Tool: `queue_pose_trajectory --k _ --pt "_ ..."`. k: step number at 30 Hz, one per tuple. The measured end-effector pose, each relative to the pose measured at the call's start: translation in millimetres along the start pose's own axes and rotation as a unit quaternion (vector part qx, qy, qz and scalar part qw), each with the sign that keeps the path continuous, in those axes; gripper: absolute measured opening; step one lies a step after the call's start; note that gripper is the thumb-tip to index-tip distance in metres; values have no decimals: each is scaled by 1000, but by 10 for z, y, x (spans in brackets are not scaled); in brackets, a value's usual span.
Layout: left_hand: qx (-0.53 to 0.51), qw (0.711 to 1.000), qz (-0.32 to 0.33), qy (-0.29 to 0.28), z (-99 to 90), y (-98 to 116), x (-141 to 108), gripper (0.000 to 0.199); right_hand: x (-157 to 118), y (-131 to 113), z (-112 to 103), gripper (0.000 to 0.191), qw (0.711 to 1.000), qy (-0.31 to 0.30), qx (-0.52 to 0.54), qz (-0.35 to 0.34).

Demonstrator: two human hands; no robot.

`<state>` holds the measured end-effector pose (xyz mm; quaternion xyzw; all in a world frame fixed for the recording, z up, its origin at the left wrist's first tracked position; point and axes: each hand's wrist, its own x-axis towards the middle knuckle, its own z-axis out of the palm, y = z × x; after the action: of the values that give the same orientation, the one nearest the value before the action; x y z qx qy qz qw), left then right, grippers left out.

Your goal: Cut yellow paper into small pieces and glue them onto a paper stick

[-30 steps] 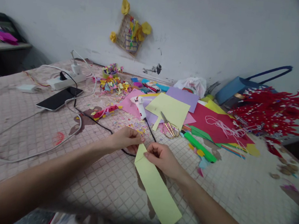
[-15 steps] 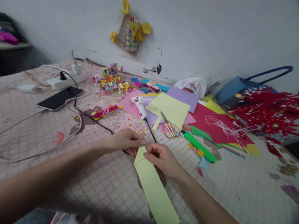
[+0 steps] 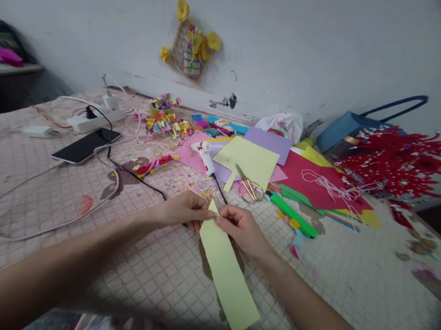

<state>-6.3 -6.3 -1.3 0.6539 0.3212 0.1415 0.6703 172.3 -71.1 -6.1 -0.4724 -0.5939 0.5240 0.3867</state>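
Note:
A long pale yellow paper strip (image 3: 227, 281) slants toward the table's near edge, its far end narrowed to a point. My left hand (image 3: 188, 210) pinches that end from the left, thumb on top. From the right, my right hand (image 3: 242, 230) grips the same end, its thumb almost touching the left one. Beyond my hands lie gold-handled scissors (image 3: 252, 189), partly on a pale yellow sheet (image 3: 249, 155), and a white glue gun (image 3: 205, 158) with a black cord.
A phone (image 3: 86, 145), a power strip (image 3: 95, 120) and looping cables lie left. Paper scraps (image 3: 167, 125) are heaped at the back. Toward the right are a green cutter (image 3: 294, 216), red paper (image 3: 313, 180), string and a red beaded bunch (image 3: 398, 162).
Both thumbs have come closer together at the strip's far end, where a pointed tip now shows beyond them. The strip's near end has shifted slightly left and up.

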Motion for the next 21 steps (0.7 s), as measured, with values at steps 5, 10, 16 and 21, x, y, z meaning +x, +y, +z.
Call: queue_pose_trajectory --k 5,10,16,21 --pt "22 999 16 -31 3 -25 9 33 10 17 -27 21 999 31 21 7" --pt "13 999 32 -37 2 -26 6 29 12 19 -49 21 999 46 26 6" --pt "6 999 21 -35 18 -28 18 30 19 6 -69 23 998 51 25 6" --pt "-15 999 11 -49 13 -28 1 29 40 2 -86 27 1000 25 10 7"
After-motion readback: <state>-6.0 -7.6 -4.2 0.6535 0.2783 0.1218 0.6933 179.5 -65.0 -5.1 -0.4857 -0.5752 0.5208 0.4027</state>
